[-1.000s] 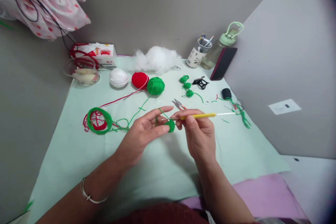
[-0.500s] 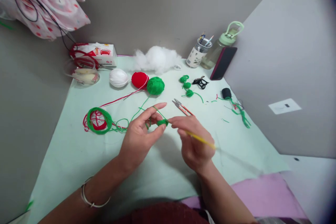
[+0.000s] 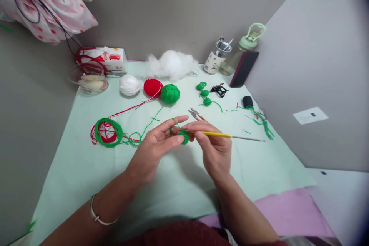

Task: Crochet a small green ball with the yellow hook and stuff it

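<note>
My left hand (image 3: 155,146) pinches a small green crochet piece (image 3: 183,137) between thumb and fingers, with green yarn looped over its index finger. My right hand (image 3: 215,148) grips a crochet hook with a yellow handle (image 3: 219,135); the metal shaft points right and its working end sits at the green piece. Both hands hover above the pale green table cover (image 3: 86,169). The green strand runs back to a green yarn ball (image 3: 170,93).
A red ball (image 3: 153,87) and a white ball (image 3: 129,85) lie beside the green one. A red-green yarn coil (image 3: 108,132) lies left, snips (image 3: 196,114) behind my hands, small green crochet pieces (image 3: 205,96), stuffing (image 3: 170,64), a jar (image 3: 215,60), a bottle (image 3: 240,50), a phone (image 3: 244,68).
My right hand swung the hook down toward me, then back level with the shaft pointing right. The green piece stayed pinched in my left hand throughout.
</note>
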The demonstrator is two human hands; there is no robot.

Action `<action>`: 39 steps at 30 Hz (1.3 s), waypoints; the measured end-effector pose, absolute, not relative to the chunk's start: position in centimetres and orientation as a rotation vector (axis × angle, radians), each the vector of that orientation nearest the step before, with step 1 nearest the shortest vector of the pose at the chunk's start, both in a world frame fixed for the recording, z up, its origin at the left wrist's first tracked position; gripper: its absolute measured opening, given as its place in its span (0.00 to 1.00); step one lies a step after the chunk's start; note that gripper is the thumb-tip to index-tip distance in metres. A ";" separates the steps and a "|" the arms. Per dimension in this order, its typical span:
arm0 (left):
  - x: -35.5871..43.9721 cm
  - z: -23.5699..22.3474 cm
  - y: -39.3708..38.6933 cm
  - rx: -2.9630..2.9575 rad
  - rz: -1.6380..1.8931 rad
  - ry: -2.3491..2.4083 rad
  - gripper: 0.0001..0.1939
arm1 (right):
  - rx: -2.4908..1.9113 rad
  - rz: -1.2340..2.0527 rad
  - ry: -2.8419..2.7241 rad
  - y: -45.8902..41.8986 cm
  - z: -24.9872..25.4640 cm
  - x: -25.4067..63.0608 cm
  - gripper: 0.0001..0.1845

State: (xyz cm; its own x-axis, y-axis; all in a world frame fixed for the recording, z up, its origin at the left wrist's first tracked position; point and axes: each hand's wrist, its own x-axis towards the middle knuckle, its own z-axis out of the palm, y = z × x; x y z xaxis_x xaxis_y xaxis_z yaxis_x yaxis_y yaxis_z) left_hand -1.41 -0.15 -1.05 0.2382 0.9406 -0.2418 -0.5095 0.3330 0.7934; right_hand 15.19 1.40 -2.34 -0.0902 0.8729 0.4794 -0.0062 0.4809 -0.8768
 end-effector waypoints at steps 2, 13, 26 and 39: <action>-1.2 -1.0 -0.4 0.671 1.123 0.847 0.20 | -0.818 0.755 -1.544 1.1 -2.5 15.0 0.10; -1.8 -1.8 0.6 0.481 1.093 0.732 0.14 | -0.885 0.889 -1.252 1.6 -2.3 15.9 0.09; -1.8 -0.9 0.1 0.700 1.066 0.843 0.22 | -0.819 1.226 -1.196 2.0 -2.5 15.9 0.12; -1.1 -1.2 -0.3 0.890 1.212 1.060 0.27 | -0.754 0.283 -1.877 0.3 -2.9 15.8 0.16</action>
